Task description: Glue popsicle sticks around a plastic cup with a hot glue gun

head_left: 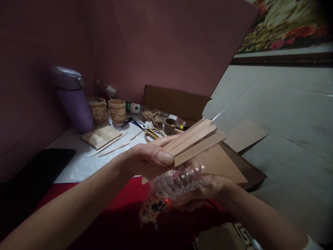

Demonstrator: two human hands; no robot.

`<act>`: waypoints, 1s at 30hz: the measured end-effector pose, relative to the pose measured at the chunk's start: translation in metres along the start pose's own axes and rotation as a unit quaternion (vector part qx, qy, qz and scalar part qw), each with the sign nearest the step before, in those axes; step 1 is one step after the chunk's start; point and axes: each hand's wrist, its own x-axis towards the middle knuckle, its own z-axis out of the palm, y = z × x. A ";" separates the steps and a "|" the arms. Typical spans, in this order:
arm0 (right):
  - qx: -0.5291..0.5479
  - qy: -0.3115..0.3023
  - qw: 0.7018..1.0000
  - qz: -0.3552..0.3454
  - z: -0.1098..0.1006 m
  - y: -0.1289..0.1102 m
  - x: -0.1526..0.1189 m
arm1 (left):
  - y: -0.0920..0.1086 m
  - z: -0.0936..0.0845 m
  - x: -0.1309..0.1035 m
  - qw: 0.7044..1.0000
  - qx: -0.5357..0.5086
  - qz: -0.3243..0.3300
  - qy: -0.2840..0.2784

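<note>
My left hand [148, 156] is closed around a bundle of wooden craft sticks [196, 139], its thumb pressed on top and the rounded ends pointing right and up. Just below it, my right hand [208, 191] grips a clear, ridged, shiny plastic piece [179, 182]; whether it is a bottle or a wrapper I cannot tell. A floral-patterned part [151, 210] hangs at the plastic's lower left, near a small red light. On the white tabletop [75, 166] behind my left hand lie a flat stack of sticks [101, 136] and loose sticks [113, 150].
Gold-handled scissors [153, 133], twine [153, 118] and a small brown pot [170, 126] sit further back. Two carved wooden cups [117, 111] stand beside a purple flask [75, 104]. Cardboard [174, 102] leans at the back; more cardboard [221, 163] lies at right.
</note>
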 end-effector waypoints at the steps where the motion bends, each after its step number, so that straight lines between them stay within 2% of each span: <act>1: -0.006 -0.005 1.000 0.011 0.000 0.001 0.000 | 0.000 0.001 -0.001 1.000 -0.006 -0.003 -0.003; 4: -0.030 -0.027 0.998 0.044 -0.001 0.000 0.000 | -0.002 0.001 -0.002 1.000 -0.018 -0.008 -0.003; 10: -0.085 -0.015 0.996 0.018 0.001 -0.017 -0.004 | -0.002 -0.004 -0.003 1.000 -0.010 0.027 0.001; 15: -0.177 0.034 0.984 0.000 0.002 -0.020 -0.003 | 0.001 -0.011 0.000 0.996 -0.007 0.083 0.014; 18: -0.137 0.054 0.989 0.019 0.003 -0.016 -0.001 | 0.005 -0.019 -0.001 0.991 0.003 0.132 0.004; 21: -0.064 0.056 0.996 0.017 0.004 -0.014 0.000 | 0.011 -0.031 -0.008 0.983 0.005 0.178 0.045; 25: -0.033 0.055 0.998 0.000 0.002 -0.018 -0.002 | 0.015 -0.053 -0.022 0.967 0.001 0.212 0.142; 28: -0.049 0.113 0.992 -0.005 -0.001 -0.018 -0.001 | 0.011 -0.067 -0.028 0.953 -0.026 0.206 0.219; 30: -0.045 0.163 0.985 -0.019 -0.003 -0.017 0.002 | 0.007 -0.070 -0.029 0.947 -0.043 0.196 0.251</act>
